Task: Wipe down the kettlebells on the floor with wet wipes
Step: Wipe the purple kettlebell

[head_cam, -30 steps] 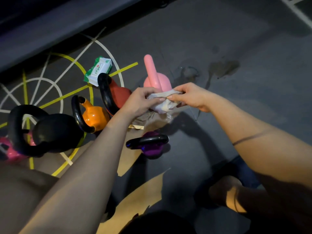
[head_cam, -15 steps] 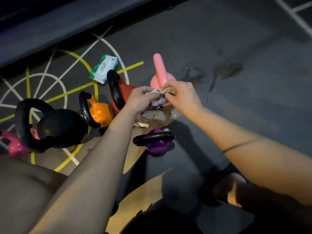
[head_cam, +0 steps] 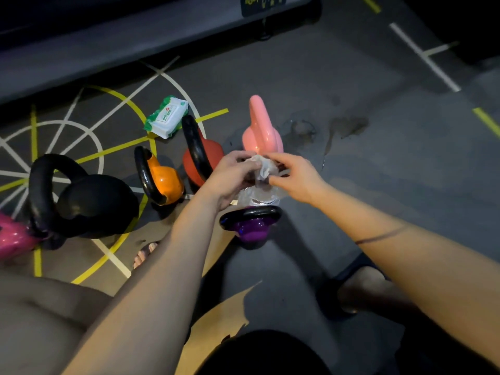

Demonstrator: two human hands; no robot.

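**Wipe (head_cam: pixel 263 166) held two-handed, limp and light**

Left hand (head_cam: pixel 230 174) pinches its nine-o'clock side with curled fingers. Pink kettlebell (head_cam: pixel 261 133) stands at twelve and purple kettlebell (head_cam: pixel 250 226) at six; both look heavy, rigid and probably slick, best steadied by the handle. Right hand (head_cam: pixel 297 180) pinches the three-o'clock edge.

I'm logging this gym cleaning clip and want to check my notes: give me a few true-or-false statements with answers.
1. The left hand and right hand both pinch the wet wipe. True.
2. The wipes pack is in the right hand. False: it lies on the floor beyond the red kettlebell.
3. The orange kettlebell stands between the black kettlebell and the red kettlebell. True.
4. The wet wipe is pressed on the black kettlebell. False: it is held near the light pink kettlebell.
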